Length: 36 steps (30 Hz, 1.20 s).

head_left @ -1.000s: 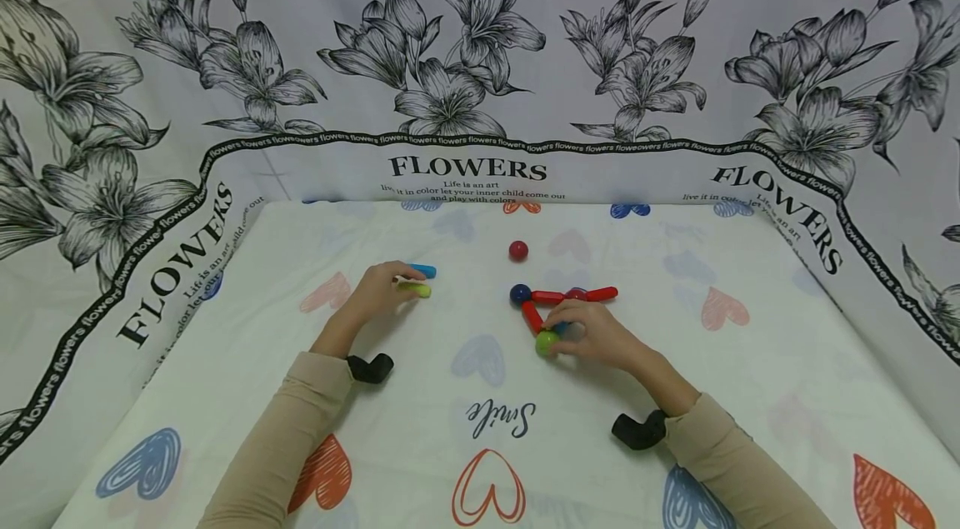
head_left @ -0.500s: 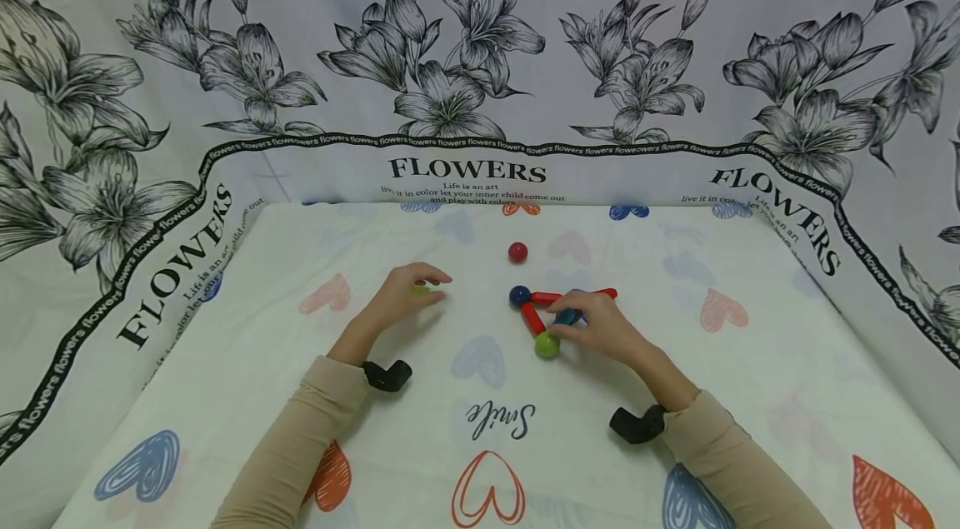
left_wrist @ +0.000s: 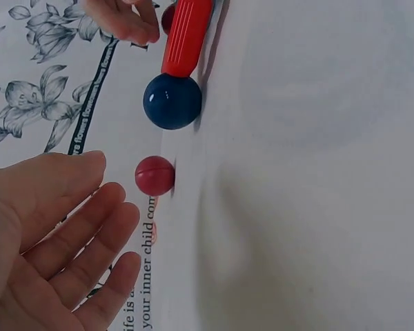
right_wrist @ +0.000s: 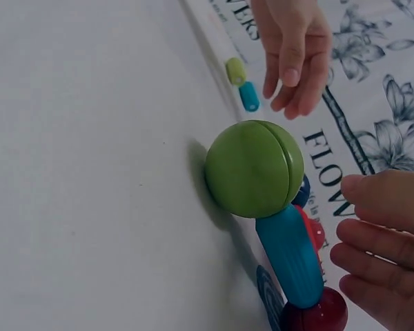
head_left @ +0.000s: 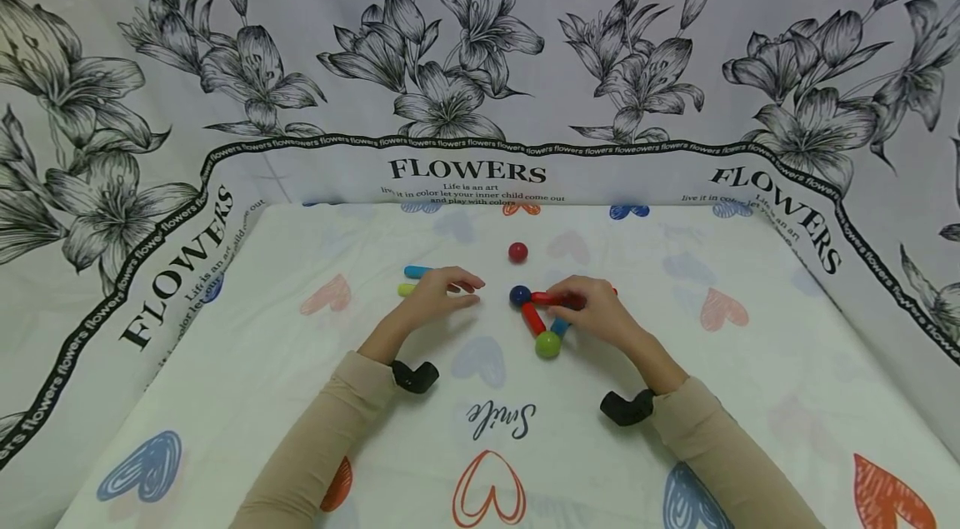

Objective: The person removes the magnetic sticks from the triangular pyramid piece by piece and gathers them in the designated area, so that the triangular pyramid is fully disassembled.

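Note:
My left hand (head_left: 442, 296) hovers over the cloth with fingers loosely spread and nothing in them. Behind it lie a blue rod (head_left: 416, 271) and a yellow-green rod (head_left: 407, 290). My right hand (head_left: 596, 312) is over a joined triangle of rods and balls, fingers loosely bent beside the dark red ball (right_wrist: 314, 314); whether they touch it I cannot tell. The triangle has a dark blue ball (head_left: 520, 296), a green ball (head_left: 547, 345), two red rods (left_wrist: 188, 38) and a blue rod (right_wrist: 290, 258). Another red rod beyond is mostly hidden by the right hand.
A loose red ball (head_left: 518, 252) sits farther back on the heart-printed tablecloth (head_left: 480, 396). A flower-print curtain (head_left: 472, 79) rises behind and at both sides. Black wrist devices (head_left: 628, 408) hang under both sleeves.
My left hand has moved right, away from the loose blue and yellow-green rods, which stay behind. My right hand has shifted from the green ball up toward the dark red ball.

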Tool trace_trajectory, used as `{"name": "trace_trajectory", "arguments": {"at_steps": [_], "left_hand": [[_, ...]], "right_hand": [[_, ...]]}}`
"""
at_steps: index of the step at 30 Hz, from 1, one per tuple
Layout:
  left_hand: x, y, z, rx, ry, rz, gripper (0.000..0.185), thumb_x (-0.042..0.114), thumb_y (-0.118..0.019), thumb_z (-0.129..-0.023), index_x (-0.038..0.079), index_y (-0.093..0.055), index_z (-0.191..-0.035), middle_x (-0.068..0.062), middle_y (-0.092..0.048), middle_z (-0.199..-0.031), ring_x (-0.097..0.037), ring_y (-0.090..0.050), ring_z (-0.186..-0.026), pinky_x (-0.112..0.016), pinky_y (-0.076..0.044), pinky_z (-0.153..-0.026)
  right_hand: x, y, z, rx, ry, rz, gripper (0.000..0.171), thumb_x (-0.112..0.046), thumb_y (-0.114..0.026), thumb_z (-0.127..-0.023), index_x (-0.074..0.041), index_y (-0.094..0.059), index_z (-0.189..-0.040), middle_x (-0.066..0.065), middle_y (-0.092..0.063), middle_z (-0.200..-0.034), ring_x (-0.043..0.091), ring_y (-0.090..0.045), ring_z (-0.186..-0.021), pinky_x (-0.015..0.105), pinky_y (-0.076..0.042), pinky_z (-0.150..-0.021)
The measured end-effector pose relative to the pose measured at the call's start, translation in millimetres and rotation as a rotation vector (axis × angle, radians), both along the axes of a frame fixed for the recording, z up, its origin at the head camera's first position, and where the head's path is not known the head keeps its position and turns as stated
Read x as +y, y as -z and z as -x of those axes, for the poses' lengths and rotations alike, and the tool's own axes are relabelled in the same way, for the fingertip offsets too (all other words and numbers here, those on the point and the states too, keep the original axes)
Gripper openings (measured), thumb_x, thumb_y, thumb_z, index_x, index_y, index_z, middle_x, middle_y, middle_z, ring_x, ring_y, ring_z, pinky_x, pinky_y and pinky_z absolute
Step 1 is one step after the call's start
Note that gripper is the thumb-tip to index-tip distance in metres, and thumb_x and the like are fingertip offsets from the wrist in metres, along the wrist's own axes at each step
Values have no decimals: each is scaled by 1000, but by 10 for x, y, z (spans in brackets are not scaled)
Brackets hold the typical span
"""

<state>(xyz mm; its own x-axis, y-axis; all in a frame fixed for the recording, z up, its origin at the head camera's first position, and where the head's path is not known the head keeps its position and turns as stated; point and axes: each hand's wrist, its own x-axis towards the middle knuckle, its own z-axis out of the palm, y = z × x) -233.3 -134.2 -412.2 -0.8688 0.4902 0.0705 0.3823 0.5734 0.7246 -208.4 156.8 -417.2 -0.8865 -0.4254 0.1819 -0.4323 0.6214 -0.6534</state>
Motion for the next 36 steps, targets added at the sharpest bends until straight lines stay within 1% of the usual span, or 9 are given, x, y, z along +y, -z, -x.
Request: {"name": "trace_trajectory", "arguments": {"at_steps": [4,6,10,14,17,22,28,36], "left_hand": [[117,6,33,-42,9,13,30,14,-65,-91,3,-66,-119,-14,-69,-118,-26,-64,-108,-41,-52,-100],[170,16,51,-55,9,17,30,15,-65,-91,4,-66,-120,-12,-69,-119,-25,-63,-109,-40,-52,-101],[257,40,84,-68,21,11,32,14,-65,-91,3,-65,-121,-13,-68,-120,-25,-63,-110,-39,-52,-101],[343,74,113,-77,31,-4,32,14,-65,-91,3,-64,-122,-13,-68,-121,-26,-62,-111,-38,-53,-100],[408,100,133,-105,25,-27,33,14,-65,-91,4,-64,-122,-13,-67,-122,-26,-62,-113,-37,-53,-100],[506,136,162,-146,31,-59,36,12,-65,-90,3,-62,-125,-13,-65,-126,-27,-61,-118,-37,-53,-101],[582,182,189,-153,44,-37,40,9,-68,-88,2,-60,-126,-15,-64,-128,-28,-61,-119,-36,-53,-102],[651,203,216,-201,45,1,44,9,-68,-88,7,-58,-132,-12,-61,-133,-27,-59,-122,-36,-51,-104]], "right_hand": [[-17,-2,59,-7,9,6,27,-14,-72,-85,-5,-71,-111,12,-73,-107,22,-65,-93,33,-59,-84],[-25,-6,85,-28,16,11,29,-14,-72,-86,-3,-70,-113,13,-72,-109,24,-66,-93,37,-59,-84],[-48,-13,135,-71,19,20,32,-15,-71,-86,-3,-68,-115,15,-71,-112,28,-67,-100,40,-59,-87],[-75,-1,184,-82,8,8,32,-16,-72,-86,-2,-68,-115,16,-71,-113,30,-66,-104,41,-59,-88],[-98,8,217,-97,-4,-1,33,-15,-72,-86,-1,-68,-115,17,-70,-113,32,-65,-106,43,-59,-88],[-119,29,275,-157,-11,-25,35,-15,-71,-87,0,-66,-119,18,-70,-116,33,-64,-110,46,-56,-94],[-117,38,311,-192,-12,-59,36,-17,-70,-87,-1,-66,-120,18,-69,-117,34,-65,-112,47,-54,-97],[-117,87,352,-193,-20,-91,33,-16,-71,-87,-2,-68,-117,17,-71,-113,29,-67,-104,43,-56,-95]]}}
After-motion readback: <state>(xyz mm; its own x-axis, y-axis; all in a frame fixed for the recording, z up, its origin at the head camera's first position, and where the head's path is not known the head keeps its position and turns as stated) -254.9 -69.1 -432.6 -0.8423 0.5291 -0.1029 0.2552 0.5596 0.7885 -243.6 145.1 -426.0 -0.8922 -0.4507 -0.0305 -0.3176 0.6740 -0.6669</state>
